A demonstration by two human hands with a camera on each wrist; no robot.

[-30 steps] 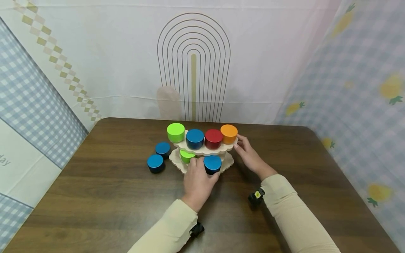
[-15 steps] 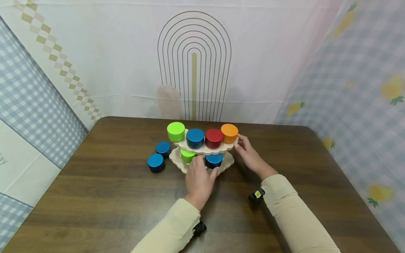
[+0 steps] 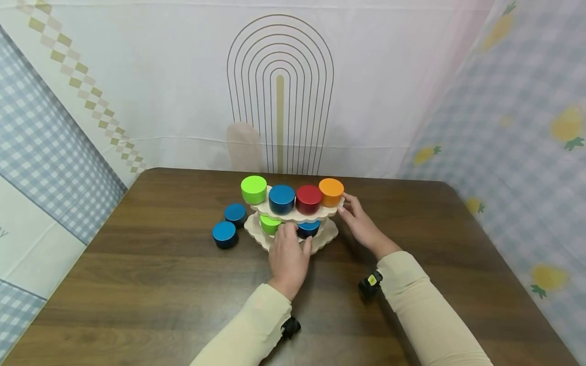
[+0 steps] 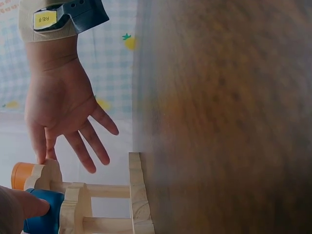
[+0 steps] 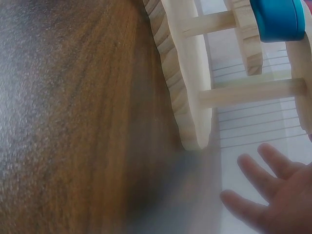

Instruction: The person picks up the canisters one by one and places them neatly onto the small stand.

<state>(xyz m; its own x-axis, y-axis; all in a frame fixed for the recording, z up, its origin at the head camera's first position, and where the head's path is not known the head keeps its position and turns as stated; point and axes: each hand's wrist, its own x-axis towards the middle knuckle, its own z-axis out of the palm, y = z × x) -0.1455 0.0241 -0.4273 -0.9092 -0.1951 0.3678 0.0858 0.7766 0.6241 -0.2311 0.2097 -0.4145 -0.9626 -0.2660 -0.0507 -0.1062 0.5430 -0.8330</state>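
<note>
A tiered wooden stand (image 3: 327, 237) with scalloped shelves stands on the table. My left hand (image 3: 289, 260) holds a blue round block (image 3: 309, 230) under the front of the top shelf, on the middle shelf; the thumb lies against the block in the left wrist view. My right hand (image 3: 363, 231) pinches the right edge of the top shelf (image 3: 297, 215) between thumb and forefinger, its other fingers spread. Along that shelf sit a green block (image 3: 254, 190), another blue block (image 3: 281, 199), a red block (image 3: 309, 200) and an orange block (image 3: 331, 192). A second green block (image 3: 269, 224) is half hidden below.
Two loose blue blocks, one nearer (image 3: 225, 234) and one farther (image 3: 235, 214), lie on the brown wooden table (image 3: 151, 284) left of the stand. A patterned cloth (image 3: 183, 91) hangs behind the table's back edge.
My left hand has pushed the blue block back and slightly down, so the top shelf now covers part of it. The right hand keeps its place at the stand's edge.
</note>
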